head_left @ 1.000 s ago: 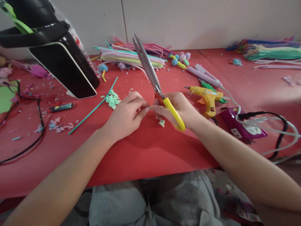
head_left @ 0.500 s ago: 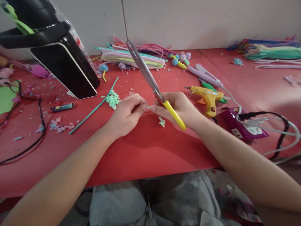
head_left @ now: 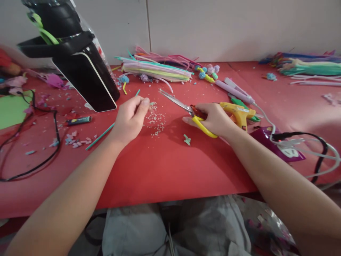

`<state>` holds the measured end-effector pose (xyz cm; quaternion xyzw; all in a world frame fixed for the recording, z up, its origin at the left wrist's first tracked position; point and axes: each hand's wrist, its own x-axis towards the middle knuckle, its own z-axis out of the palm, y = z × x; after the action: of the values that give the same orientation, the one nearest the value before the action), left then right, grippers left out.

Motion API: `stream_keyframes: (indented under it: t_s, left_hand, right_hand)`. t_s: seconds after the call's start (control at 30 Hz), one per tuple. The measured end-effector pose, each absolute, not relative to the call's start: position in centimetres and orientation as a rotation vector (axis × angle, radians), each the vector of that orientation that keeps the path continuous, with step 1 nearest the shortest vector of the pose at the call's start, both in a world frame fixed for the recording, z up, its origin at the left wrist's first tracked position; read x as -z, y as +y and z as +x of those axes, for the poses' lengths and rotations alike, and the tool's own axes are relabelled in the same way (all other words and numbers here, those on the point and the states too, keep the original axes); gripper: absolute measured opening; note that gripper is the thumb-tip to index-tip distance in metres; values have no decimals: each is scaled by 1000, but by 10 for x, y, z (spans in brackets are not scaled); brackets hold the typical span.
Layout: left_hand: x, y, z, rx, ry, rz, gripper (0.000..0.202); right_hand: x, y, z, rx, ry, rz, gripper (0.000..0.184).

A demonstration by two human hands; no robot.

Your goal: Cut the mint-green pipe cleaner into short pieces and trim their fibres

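My right hand (head_left: 214,119) grips yellow-handled scissors (head_left: 186,108) that lie low over the red table (head_left: 165,170), blades pointing left and slightly apart. My left hand (head_left: 130,117) is curled over a teal pipe cleaner (head_left: 102,132), fingertips pinched on something small and pale green I cannot make out. Fine pale crumbs (head_left: 157,122) lie between the hands. A few green cut bits (head_left: 187,139) sit just below the scissors.
A black stand with a phone (head_left: 80,71) leans at the back left. Stacked pipe cleaners (head_left: 156,67) and pom-poms (head_left: 207,71) lie at the back. A yellow glue gun (head_left: 239,112), a purple power strip (head_left: 277,144) and cables (head_left: 314,149) crowd the right. A black cord (head_left: 39,149) loops at left.
The scissors have come down from upright to lie low over the table. My left hand moved left and away from the right hand, toward the teal pipe cleaner. The view shifted slightly.
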<state>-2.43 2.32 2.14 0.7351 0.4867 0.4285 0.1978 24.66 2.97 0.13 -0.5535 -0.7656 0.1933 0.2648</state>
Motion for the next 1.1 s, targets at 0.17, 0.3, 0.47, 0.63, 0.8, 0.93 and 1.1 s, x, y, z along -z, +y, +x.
stream_keyframes:
  t_s: [0.17, 0.3, 0.47, 0.63, 0.8, 0.93, 1.1]
  left_hand:
    - [-21, 25, -24, -1223, 1391, 2096, 33]
    - [-22, 24, -23, -1225, 1404, 2121, 32]
    - [-22, 25, -24, -1214, 1401, 2155, 33]
    - [-22, 25, -25, -1221, 1383, 2177, 31]
    - [-22, 25, -25, -1226, 1391, 2168, 30]
    - [-22, 26, -25, -1228, 1404, 2170, 32]
    - [-22, 26, -26, -1232, 1402, 2177, 33]
  right_hand:
    - [0, 27, 242, -500, -2127, -1504, 49]
    - [1, 28, 240, -438, -2166, -1523, 50]
    - [3, 29, 241, -424, -2177, -1523, 49]
    - [5, 30, 241, -439, -2173, -1524, 47]
    - [5, 31, 242, -431, -2185, -1528, 50]
    - [3, 31, 242, -449, -2184, -1542, 54]
    - [1, 29, 243, -491, -2151, -1536, 52]
